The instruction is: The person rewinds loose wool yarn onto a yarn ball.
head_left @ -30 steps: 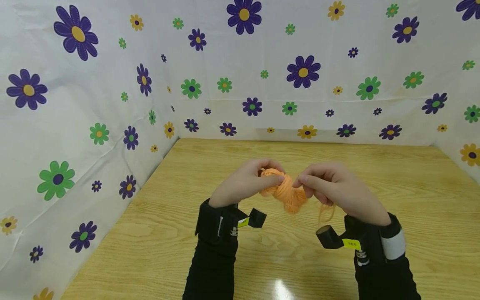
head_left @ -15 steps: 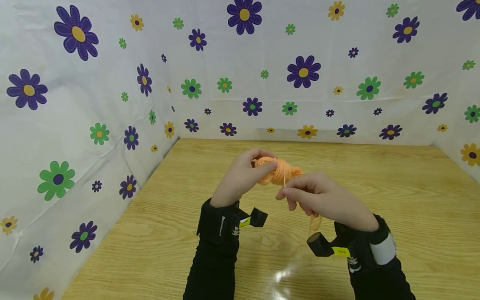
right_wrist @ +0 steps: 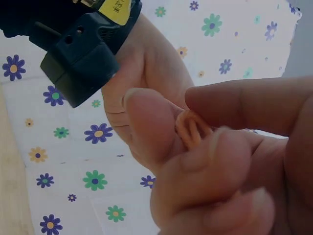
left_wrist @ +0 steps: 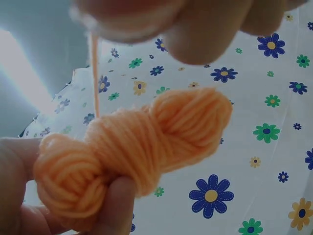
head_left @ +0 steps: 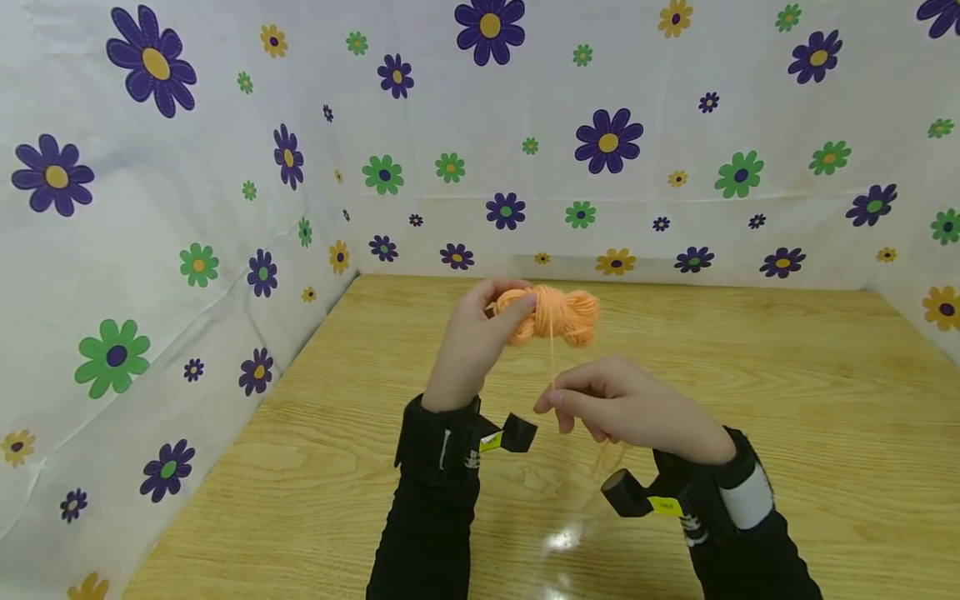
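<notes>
A small skein of orange yarn [head_left: 576, 318], wound tightly round its middle, is held up over the table. My left hand [head_left: 471, 342] grips its left end between thumb and fingers; the left wrist view shows the thumb pressed against the wrapped yarn bundle [left_wrist: 129, 147]. From the middle, a taut yarn strand [head_left: 552, 360] runs down to my right hand [head_left: 630, 407], which pinches it with thumb and index finger. Loose yarn loops [head_left: 609, 455] dangle beneath that hand. In the right wrist view, yarn loops [right_wrist: 191, 129] show between the curled fingers, partly hidden.
Under both hands lies a light wooden table [head_left: 315, 467]. White flower-printed cloth [head_left: 450, 100] lines the back and sides. Each wrist wears a black strap with a small camera [head_left: 517, 433] sticking out inward.
The left hand has lifted the skein up and away, turning it level. The right hand has moved down and left, drawing the strand out longer between them.
</notes>
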Demonstrator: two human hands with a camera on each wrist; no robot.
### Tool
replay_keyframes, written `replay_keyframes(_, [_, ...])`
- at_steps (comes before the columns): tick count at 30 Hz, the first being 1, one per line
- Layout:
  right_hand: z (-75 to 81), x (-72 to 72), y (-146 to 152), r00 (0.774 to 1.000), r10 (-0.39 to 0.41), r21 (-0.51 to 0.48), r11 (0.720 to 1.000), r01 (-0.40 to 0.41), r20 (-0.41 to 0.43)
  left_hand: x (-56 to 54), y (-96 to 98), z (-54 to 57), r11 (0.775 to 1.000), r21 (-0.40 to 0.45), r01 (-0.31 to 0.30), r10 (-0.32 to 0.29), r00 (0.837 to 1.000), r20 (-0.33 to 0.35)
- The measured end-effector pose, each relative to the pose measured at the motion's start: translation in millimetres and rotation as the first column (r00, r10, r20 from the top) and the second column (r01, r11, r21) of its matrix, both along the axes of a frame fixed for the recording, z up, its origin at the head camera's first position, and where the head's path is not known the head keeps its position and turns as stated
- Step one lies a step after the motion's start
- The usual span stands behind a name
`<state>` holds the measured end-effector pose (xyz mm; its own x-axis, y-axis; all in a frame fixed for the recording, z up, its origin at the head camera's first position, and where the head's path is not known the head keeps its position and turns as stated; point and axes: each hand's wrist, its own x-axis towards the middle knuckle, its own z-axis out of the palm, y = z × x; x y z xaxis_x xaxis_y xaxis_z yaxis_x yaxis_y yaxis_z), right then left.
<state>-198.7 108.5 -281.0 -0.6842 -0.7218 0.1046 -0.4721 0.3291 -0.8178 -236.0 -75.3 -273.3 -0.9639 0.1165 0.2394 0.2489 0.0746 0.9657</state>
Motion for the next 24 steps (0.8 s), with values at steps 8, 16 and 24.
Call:
replay_keyframes(8, [-5.6, -5.2, -5.4, 1.0, 0.027, 0.034, 0.999, -0.027, 0.009, -0.2, -0.4, 1.4, 0.982, 0.187, 0.034, -0.028, 0.999, -0.038])
replay_keyframes(16, [-9.6, -14.9, -1.0, 0.999, 0.001, 0.079, 0.997, -0.003, 0.033, 0.5, -3.1, 4.7, 0.943, 0.325, 0.067, -0.054, 0.997, -0.048])
replay_keyframes(24, [-12.4, -24.9, 8.1, 0.999, -0.005, 0.086, 0.996, 0.001, 0.042, 2.4, -6.0, 8.0, 0.891, 0.445, 0.087, -0.086, 0.996, -0.023])
